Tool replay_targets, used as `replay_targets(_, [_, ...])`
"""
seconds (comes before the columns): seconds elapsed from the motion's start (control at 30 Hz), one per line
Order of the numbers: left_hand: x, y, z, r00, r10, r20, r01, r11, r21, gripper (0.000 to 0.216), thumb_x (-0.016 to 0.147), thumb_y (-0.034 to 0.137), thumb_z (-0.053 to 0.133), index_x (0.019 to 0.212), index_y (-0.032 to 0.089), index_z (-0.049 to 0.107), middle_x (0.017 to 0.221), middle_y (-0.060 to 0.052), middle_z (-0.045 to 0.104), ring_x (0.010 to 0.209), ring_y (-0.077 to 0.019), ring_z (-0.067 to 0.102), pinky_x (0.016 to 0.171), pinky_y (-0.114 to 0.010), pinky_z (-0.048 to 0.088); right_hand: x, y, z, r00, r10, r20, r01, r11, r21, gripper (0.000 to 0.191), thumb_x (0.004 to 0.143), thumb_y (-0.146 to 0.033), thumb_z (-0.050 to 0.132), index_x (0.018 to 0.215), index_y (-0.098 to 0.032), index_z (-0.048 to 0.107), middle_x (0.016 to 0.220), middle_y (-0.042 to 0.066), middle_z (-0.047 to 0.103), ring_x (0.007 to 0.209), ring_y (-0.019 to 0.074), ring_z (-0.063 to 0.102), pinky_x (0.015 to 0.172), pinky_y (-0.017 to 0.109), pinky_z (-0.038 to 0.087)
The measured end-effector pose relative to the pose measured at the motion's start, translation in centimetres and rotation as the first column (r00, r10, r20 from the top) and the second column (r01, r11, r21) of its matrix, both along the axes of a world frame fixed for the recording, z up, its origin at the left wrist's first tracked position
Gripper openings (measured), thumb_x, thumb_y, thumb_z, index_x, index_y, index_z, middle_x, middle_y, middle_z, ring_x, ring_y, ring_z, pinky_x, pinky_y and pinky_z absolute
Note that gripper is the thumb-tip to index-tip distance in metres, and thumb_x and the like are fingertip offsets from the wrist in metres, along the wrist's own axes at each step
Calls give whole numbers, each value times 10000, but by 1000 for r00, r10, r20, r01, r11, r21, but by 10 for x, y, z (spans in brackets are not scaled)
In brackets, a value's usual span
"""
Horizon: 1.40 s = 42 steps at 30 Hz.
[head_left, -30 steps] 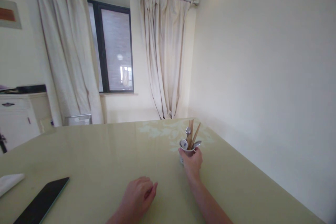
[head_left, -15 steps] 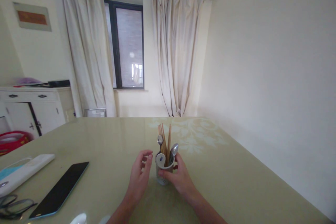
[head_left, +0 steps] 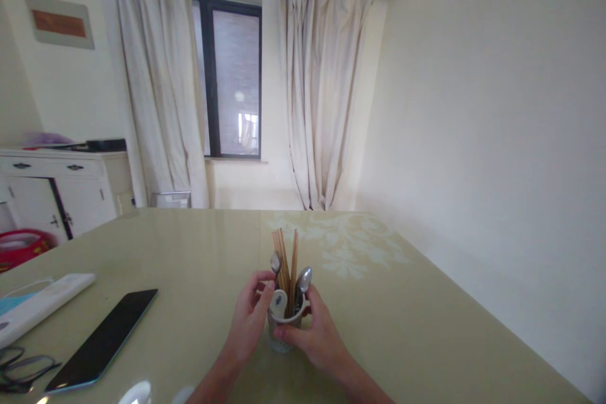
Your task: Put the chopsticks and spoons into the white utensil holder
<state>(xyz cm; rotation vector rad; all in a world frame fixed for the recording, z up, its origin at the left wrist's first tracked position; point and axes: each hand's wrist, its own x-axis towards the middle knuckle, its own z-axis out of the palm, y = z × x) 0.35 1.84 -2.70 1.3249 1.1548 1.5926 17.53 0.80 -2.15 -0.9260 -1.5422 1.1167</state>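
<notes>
A pale utensil holder (head_left: 280, 342) with perforated sides stands on the table in front of me. Bundled wooden chopsticks (head_left: 284, 268), a metal spoon (head_left: 275, 262) at the left, another metal spoon (head_left: 304, 279) at the right and a white ceramic spoon (head_left: 278, 304) with a blue mark stick up from it. My right hand (head_left: 318, 332) is closed around the holder's right side, thumb across the front below the rim. Against the left side rests my left hand (head_left: 249, 312), fingers curled at the rim; its exact contact is partly hidden.
On the left lie a black phone (head_left: 106, 338), a white power strip (head_left: 52, 303) and dark-framed glasses (head_left: 26, 369). A shiny white object (head_left: 136, 394) is cut off at the bottom edge. A wall (head_left: 483, 139) runs along the table's right side.
The holder has shifted left and slightly towards me with my right hand on it. My left hand has gone from apart beside it to against its left side.
</notes>
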Motion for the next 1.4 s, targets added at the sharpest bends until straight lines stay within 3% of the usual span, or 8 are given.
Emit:
replay_targets(0.43, [-3,-2,5,986,-43,-160,61,992,109,492,952,648,632,889,205,837,1164,-102,672,1100,-256,684,954,-327,562,1,2,-5,999,24,23,-25,999,48,817,644,-373,994,1372,-228,655,1229,91,767,1067,338,703,893,435,538])
replay_targets(0.6, [-2,-1,8,993,-47,108,48,999,-11,431,838,639,797,957,229,736,899,-15,731,825,-186,709,720,-257,579,3,0,-6,996,58,75,-65,993,96,880,648,-388,1009,1434,-257,635,1312,97,744,1128,349,693,930,444,535])
replay_targets(0.73, [-1,-3,15,919,-109,380,171,976,-133,637,701,589,933,1197,244,734,1191,-68,807,1087,-253,768,919,-320,622,3,-3,-5,988,119,97,-130,984,121,994,648,-439,1016,1523,-286,567,1399,102,711,1182,354,680,965,451,532])
replay_targets(0.87, [-2,-8,19,868,-181,462,309,926,-217,651,658,541,974,1180,204,779,1197,-108,827,1026,-291,803,886,-359,647,3,-4,-5,985,132,114,-145,983,111,1011,666,-453,1000,1547,-278,535,1393,103,715,1173,354,680,967,460,527])
replay_targets(1.0, [-2,-10,20,864,-204,460,328,922,-207,552,684,497,974,1124,208,806,1141,-92,847,938,-270,816,760,-306,644,2,-6,-3,985,132,112,-146,981,126,974,685,-416,987,1534,-285,528,1388,96,708,1165,341,686,970,457,527])
replay_targets(1.1, [-3,-9,22,870,-233,435,334,927,-173,499,718,483,958,1108,202,821,1109,-91,854,934,-262,815,800,-310,643,1,-6,-3,987,134,88,-145,979,145,1024,678,-407,991,1555,-294,475,1401,105,693,1167,335,684,968,457,529])
replay_targets(1.27, [-5,-9,24,903,-244,355,317,934,-165,461,742,501,937,1065,189,836,1044,-91,861,882,-250,810,809,-308,636,1,-4,-14,995,92,49,-98,984,146,1392,646,-443,1016,1703,-292,122,1463,165,641,1234,360,651,1033,514,509])
replay_targets(1.4, [-9,-7,26,941,-244,233,282,948,-146,467,734,550,923,1013,184,840,1019,-88,862,887,-251,801,846,-321,634,1,-2,-18,994,99,49,-105,985,141,1369,617,-450,1034,1692,-271,207,1539,169,579,1320,372,611,1147,542,448])
